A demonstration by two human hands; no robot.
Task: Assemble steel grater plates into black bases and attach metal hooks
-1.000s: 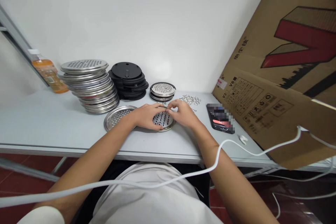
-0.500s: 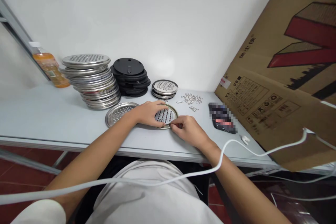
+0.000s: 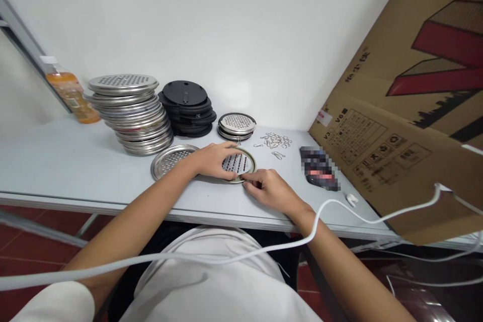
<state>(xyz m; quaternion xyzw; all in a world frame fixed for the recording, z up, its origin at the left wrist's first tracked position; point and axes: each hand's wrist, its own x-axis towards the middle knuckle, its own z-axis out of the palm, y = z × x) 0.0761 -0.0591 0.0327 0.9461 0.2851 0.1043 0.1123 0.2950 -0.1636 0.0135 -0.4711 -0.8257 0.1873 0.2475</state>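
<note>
On the table in front of me lies a round metal grater disc (image 3: pixel 245 164) with a raised rim and rows of dark slots. My left hand (image 3: pixel 215 160) holds it from the left, fingers on the far rim and thumb on the near rim. At the near right edge is my right hand (image 3: pixel 268 186), index finger at the rim and thumb close below it. Whatever may be between these fingertips is too small to make out. Partly behind my left hand, a second perforated metal disc (image 3: pixel 160 165) rests on the table.
Behind stand a tall stack of metal discs (image 3: pixel 138 133), a stack of black round parts (image 3: pixel 185 95) and a low grater stack (image 3: pixel 237 123). Small metal clips (image 3: pixel 277 141), a blurred phone (image 3: pixel 320 171) and a cardboard box (image 3: pixel 377 126) are rightward. A white cable (image 3: pixel 226 263) crosses before me.
My right fingertips have shifted slightly left along the near rim of the disc, and the index finger now reaches further onto it. My left hand keeps its hold.
</note>
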